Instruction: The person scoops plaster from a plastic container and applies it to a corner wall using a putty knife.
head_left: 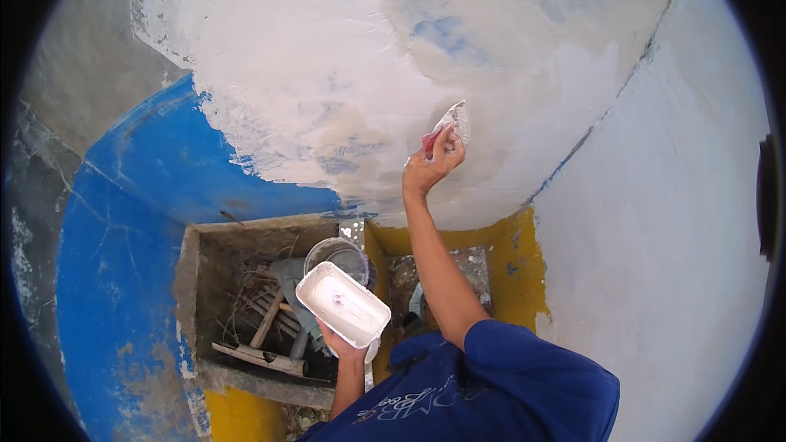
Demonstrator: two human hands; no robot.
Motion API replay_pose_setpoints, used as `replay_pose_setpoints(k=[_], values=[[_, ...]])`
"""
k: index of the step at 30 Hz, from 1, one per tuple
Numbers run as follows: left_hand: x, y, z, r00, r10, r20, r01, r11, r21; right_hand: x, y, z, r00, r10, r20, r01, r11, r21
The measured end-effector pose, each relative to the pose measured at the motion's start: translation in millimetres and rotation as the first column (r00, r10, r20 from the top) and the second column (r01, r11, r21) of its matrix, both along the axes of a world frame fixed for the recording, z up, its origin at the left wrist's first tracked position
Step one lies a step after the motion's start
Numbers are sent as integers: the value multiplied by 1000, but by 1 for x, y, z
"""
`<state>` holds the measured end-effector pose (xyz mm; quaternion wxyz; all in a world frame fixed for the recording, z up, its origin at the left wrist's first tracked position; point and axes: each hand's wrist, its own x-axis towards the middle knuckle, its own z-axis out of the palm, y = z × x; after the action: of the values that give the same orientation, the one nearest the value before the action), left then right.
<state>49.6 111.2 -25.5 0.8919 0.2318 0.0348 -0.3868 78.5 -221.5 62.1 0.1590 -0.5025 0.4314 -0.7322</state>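
Observation:
My left hand [345,345] supports a white rectangular tub [372,329] from below, tilted so its inside shows. White paste coats its walls and bottom. My right hand [434,165], arm stretched up to the wall, is closed on a putty knife [462,119] with a reddish handle and a blade caked in white paste. The blade is at the wall [311,57], whose surface is spread with white and beige filler; whether it touches cannot be told. A few blue patches show through the filler.
Below stands a concrete trough [190,266] holding sticks, wood pieces and grey cloth. A clear round bucket [327,247] is just behind the tub. Blue paint [131,188] covers the wall at left, yellow paint [516,262] the low ledge. A cracked corner seam [610,110] runs at right.

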Motion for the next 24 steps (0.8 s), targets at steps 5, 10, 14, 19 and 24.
replay_pose_setpoints(k=[5,10,14,19,24], values=[[-1,-2,2,1000,8,-23,-8,1000,-26,20,62,-4,950,290,-117,-298,952,-68],[6,3,-5,1000,-3,-5,3,1000,-25,-61,27,6,972,135,191,-159,980,120],[8,5,-15,994,-60,96,67,996,-63,-85,-22,15,983,77,167,-87,995,50],[7,1,-10,992,-77,97,84,994,-69,-21,28,6,975,195,-104,-196,981,1],[7,-1,-14,997,-62,47,65,996,-57,13,70,3,870,484,-95,-487,874,-8]])
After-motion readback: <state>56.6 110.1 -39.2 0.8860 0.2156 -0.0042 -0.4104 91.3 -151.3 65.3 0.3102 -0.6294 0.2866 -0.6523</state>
